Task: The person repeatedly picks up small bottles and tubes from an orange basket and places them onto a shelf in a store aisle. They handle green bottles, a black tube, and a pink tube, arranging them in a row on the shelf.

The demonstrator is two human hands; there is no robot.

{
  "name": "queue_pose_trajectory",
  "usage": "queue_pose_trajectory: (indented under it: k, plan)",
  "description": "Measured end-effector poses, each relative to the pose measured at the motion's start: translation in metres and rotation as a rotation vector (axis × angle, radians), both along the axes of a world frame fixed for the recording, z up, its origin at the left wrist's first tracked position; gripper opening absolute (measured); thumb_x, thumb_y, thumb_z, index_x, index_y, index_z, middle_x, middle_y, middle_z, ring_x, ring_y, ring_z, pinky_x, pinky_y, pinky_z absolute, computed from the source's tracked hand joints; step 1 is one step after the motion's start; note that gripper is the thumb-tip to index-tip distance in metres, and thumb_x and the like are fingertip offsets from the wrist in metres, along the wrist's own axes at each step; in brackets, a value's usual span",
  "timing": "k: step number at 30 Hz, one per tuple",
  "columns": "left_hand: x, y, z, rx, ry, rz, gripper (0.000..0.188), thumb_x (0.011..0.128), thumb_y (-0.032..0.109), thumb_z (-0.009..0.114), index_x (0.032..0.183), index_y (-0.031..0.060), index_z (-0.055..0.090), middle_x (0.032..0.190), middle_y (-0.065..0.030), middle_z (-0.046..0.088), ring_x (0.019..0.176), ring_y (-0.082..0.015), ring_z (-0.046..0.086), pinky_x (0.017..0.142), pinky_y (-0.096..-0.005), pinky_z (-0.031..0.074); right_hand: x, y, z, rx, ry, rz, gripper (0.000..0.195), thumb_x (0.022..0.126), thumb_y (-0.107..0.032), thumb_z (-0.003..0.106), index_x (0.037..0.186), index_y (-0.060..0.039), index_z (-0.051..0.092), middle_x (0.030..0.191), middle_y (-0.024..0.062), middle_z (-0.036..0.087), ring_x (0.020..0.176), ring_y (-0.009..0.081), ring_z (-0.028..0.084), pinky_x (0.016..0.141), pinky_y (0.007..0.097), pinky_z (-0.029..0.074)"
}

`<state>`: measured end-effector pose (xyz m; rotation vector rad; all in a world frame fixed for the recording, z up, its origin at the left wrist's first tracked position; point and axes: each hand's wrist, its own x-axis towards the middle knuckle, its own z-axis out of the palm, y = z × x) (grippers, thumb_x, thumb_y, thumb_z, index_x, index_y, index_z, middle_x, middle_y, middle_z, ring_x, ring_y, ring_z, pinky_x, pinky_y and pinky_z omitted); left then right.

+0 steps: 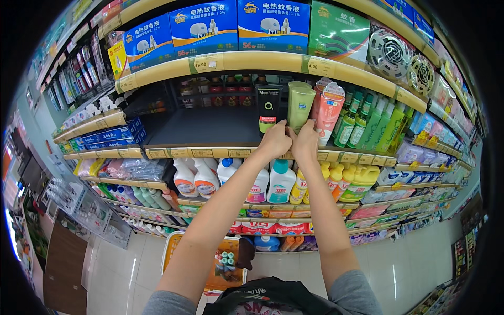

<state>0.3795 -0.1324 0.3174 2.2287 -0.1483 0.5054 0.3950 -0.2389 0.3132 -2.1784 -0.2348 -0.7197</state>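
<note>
A pale green squeeze tube (302,104) stands on the dark middle shelf, with a second green tube just behind it. My right hand (305,142) grips its lower right side. Against its lower left side is my left hand (275,141), the thumbs of both hands almost meeting in front. The fingers behind the tube are hidden. Left of it, close to my left fingers, a black men's tube (268,104) with a lime base stands upright. A pink tube (329,116) with a round tag stands to the right, beside my right fingers.
Green bottles (348,126) line the shelf at right. Blue mosquito-liquid boxes (204,29) fill the shelf above. Below the price strip (204,152) stand detergent bottles (281,181). An orange basket (170,250) holding several items sits on the tiled floor (118,260).
</note>
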Motion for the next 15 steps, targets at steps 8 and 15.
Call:
queue_pose_trajectory:
  k: [8, 15]
  plan:
    - [0.010, 0.009, -0.012, -0.032, -0.042, -0.048, 0.055, 0.083, 0.000, 0.047, 0.137, -0.0082, 0.046, 0.127, -0.0219, 0.062, 0.116, -0.0311, 0.061, 0.096, -0.0326, 0.047, 0.021, 0.007, 0.005, -0.049, 0.021, -0.045, 0.044, 0.084, -0.019, 0.071, 0.105, 0.0082, 0.044, 0.092, 0.0340, 0.065, 0.089, 0.0493, 0.065, 0.078, 0.0509, 0.054]
    - [-0.009, 0.010, -0.009, -0.041, -0.033, -0.135, 0.053, 0.086, -0.001, 0.045, 0.138, -0.0047, 0.047, 0.128, -0.0231, 0.061, 0.117, -0.0297, 0.061, 0.096, -0.0344, 0.048, 0.032, 0.012, 0.006, -0.038, 0.013, -0.072, 0.045, 0.083, -0.019, 0.072, 0.106, 0.0073, 0.044, 0.093, 0.0325, 0.066, 0.088, 0.0484, 0.066, 0.077, 0.0508, 0.055]
